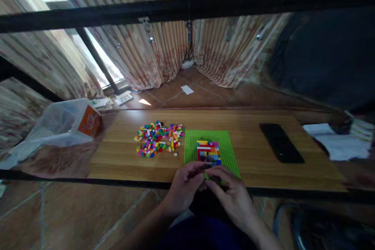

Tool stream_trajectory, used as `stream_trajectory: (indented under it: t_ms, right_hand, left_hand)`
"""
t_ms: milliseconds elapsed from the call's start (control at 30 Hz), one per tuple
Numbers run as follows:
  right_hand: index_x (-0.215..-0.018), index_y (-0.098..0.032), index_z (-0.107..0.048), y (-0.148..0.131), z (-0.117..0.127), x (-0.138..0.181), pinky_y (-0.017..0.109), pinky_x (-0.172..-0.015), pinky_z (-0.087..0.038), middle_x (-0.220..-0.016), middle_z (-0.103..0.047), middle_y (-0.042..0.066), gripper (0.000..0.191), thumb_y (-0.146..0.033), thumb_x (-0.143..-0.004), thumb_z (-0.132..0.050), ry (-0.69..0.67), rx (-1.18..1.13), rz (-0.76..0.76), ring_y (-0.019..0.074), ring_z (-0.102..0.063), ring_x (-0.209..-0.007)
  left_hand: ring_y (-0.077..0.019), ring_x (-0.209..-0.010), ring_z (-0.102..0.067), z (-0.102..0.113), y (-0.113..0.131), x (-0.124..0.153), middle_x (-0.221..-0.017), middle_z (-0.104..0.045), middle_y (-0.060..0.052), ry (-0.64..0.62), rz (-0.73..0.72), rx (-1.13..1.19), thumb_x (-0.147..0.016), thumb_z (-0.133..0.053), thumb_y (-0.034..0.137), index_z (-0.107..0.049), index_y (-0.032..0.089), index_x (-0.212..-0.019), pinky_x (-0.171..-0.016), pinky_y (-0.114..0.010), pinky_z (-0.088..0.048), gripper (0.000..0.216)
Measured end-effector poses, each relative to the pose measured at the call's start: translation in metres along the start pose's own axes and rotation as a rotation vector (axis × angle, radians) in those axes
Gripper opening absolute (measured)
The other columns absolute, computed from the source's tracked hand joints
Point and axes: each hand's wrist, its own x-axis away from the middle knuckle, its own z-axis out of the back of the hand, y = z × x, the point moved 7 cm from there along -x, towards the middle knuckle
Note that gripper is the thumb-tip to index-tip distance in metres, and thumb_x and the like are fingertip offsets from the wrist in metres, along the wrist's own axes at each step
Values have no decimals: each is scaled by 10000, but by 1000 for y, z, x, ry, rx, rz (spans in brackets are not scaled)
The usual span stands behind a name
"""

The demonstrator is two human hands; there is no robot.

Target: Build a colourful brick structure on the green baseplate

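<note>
My left hand (pixel 186 185) and my right hand (pixel 233 193) meet at the table's front edge, fingers closed. Between their fingertips shows a small light-green toy brick (pixel 206 176), partly hidden by the fingers. Just beyond them lies a green studded baseplate (pixel 228 146). On it stands a block of multicoloured bricks (pixel 209 150), with red, yellow, white, blue and purple pieces. Its near side is partly covered by my fingers. Left of the baseplate, a loose pile of small coloured bricks (pixel 155 136) spreads over the wooden table (pixel 117 156).
A black phone (pixel 281 142) lies on the table's right part. Left of the table stands a clear plastic bin (pixel 64 121) with an orange label. Papers (pixel 336 138) lie beyond the right end. A dark metal bar (pixel 175 9) crosses in front of the curtains (pixel 164 54).
</note>
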Motion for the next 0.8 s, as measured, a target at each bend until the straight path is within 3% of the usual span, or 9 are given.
stream_trajectory:
  t_ms: [267, 433, 533, 667, 800]
  right_hand:
    - [-957, -273, -678, 2, 12, -7, 294, -852, -455, -996, -652, 10, 162, -370, -869, -582, -30, -50, -17, 168, -599, -952]
    - [-945, -243, -689, 14, 44, -30, 311, -789, -477, -963, -674, 36, 224, -415, -826, -609, 164, 18, -37, 190, -613, -907]
    - [-935, -220, -691, 29, 62, -53, 323, -747, -483, -931, -688, 50, 264, -434, -811, -602, 270, 108, -25, 188, -619, -822]
    - [-913, -209, -689, 46, 65, -85, 332, -733, -488, -909, -701, 55, 251, -409, -797, -593, 204, 203, -13, 189, -633, -790]
    - [-883, -223, -692, 59, 60, -105, 333, -711, -483, -857, -710, 38, 214, -376, -749, -626, 68, 232, -75, 190, -638, -761]
  left_hand:
    - [-79, -572, -549, -3, 3, -5, -735, -618, 6, -12, 5, -73, -750, -687, 343, -591, 133, -1079, -575, -220, -454, 402]
    - [-122, -749, -593, 6, 8, -10, -868, -633, -26, 64, -40, -203, -796, -618, 292, -598, 164, -1071, -665, -242, -498, 304]
    - [-129, -780, -590, 17, 12, -14, -937, -628, -40, 127, -145, -386, -826, -569, 259, -595, 176, -1088, -676, -246, -494, 276]
    - [-113, -718, -576, 24, 16, -17, -1003, -615, -49, 223, -275, -687, -844, -521, 208, -577, 187, -1115, -666, -257, -480, 277]
    - [-126, -733, -585, 23, 16, -20, -1020, -611, -58, 232, -316, -817, -828, -537, 179, -560, 176, -1130, -694, -277, -485, 303]
